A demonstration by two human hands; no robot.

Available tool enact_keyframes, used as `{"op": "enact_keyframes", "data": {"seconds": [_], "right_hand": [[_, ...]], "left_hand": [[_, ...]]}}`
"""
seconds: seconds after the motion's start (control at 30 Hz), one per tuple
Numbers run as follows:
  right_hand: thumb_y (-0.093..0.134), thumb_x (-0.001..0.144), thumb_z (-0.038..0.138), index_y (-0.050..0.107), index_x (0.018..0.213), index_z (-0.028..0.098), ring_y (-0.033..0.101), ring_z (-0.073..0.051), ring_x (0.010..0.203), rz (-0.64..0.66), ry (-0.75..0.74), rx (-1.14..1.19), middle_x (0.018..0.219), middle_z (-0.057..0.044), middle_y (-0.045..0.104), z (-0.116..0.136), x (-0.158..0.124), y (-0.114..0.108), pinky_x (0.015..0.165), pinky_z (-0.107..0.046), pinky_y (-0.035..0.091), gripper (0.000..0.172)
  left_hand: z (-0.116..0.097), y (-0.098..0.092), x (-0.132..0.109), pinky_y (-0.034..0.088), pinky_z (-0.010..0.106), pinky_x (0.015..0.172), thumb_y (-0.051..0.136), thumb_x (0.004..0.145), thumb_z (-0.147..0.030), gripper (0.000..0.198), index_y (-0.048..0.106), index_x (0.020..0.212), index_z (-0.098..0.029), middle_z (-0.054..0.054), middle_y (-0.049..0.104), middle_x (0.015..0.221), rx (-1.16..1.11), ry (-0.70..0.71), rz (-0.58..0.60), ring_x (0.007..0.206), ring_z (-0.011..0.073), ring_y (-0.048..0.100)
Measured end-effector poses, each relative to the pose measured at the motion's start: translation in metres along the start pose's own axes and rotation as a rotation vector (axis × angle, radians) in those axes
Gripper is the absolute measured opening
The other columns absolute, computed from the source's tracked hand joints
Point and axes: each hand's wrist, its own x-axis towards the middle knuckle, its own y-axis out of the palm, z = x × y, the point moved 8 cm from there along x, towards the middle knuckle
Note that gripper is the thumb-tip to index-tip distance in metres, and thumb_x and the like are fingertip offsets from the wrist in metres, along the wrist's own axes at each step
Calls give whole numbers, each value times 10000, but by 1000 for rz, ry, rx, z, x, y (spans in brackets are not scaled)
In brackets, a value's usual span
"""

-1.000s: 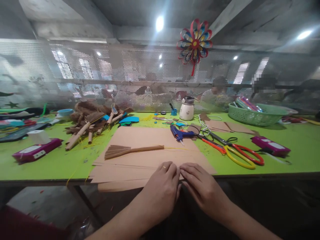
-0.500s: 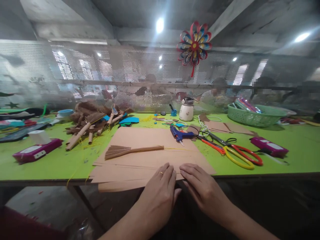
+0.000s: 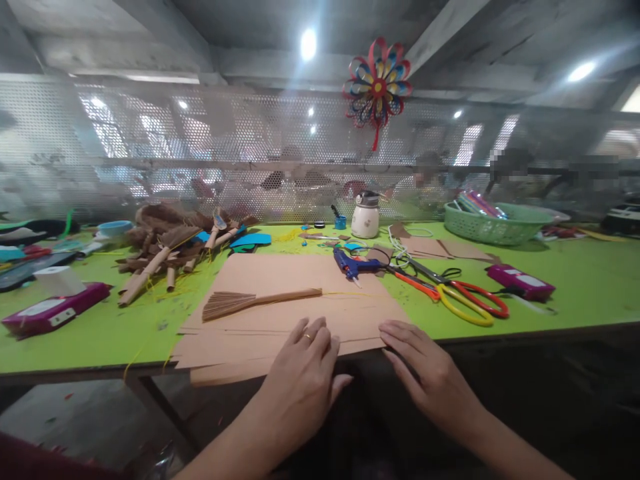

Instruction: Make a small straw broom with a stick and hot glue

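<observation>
- left hand [image 3: 306, 373] open, palm down, fingers flat on near edge of brown paper stack [image 3: 280, 277], ring on one finger
- right hand [image 3: 433, 377] open, palm down, fingertips [image 3: 397, 333] at stack's near right corner, gripping nothing
- hands apart, both at stack's near edge
- stack lies on green table [image 3: 575, 293], near edge hangs over table front
- fringed paper broom [image 3: 250, 301] lies on stack beyond left hand, no hand on it
- blue glue gun [image 3: 353, 263] at stack's far right corner
- orange-yellow scissors [image 3: 457, 300] just right of stack
- pile of brown rolled pieces [image 3: 160, 247] far left, green basket [image 3: 493, 228] far right
</observation>
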Motion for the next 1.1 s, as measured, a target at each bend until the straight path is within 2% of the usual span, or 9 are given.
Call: {"op": "enact_keyframes", "data": {"seconds": [0.1,0.23,0.37,0.5,0.67,0.93,1.1], "right_hand": [[499,885,142,570,1210,176,534,-242,1160,10,12,-16,1170,-104,638,0,0,0,978,-465,476,334],[495,886,158,545,1248,178,520,-245,1164,14,33,-39,1191,-102,628,2,-4,2,970,-466,474,366],[489,886,172,527,1270,193,515,-266,1156,-61,75,-91,1210,-99,619,5,-11,4,949,-496,466,386],[490,884,176,526,1260,192,498,-288,1169,-122,113,-130,1221,-96,613,8,-14,6,953,-525,430,377],[487,887,169,504,1278,193,483,-281,1185,-97,111,-169,1235,-84,606,9,-14,8,967,-506,410,392],[494,879,158,501,1273,173,454,-276,1213,-88,110,-186,1264,-88,583,10,-15,10,1001,-503,374,394],[472,885,136,521,1248,177,462,-262,1201,-86,128,-177,1238,-82,601,10,-12,7,996,-487,381,368]], "left_hand": [[7,-4,-6,309,531,1050,586,838,-322,309,564,1087,-140,119,598,1077,56,-24,12,1196,306,462],[10,-8,-10,327,509,1024,590,833,-351,325,569,1081,-142,115,586,1099,77,-16,42,1182,303,452],[9,-10,-10,368,483,982,594,827,-365,329,574,1073,-148,104,591,1052,67,-58,29,1105,290,491],[4,-9,-13,405,479,941,622,804,-319,359,560,1106,-135,110,597,1066,79,-119,-18,1039,291,525],[0,-5,-22,389,502,989,598,815,-290,412,519,1176,-108,132,608,1134,94,-138,-103,1090,300,538],[-1,-6,-28,498,457,896,544,838,-239,354,501,1157,-90,167,614,1110,143,-98,-267,1064,295,572],[1,-8,-30,520,437,879,514,865,-239,314,504,1153,-115,148,611,1095,120,-102,-347,1034,274,584]]}}
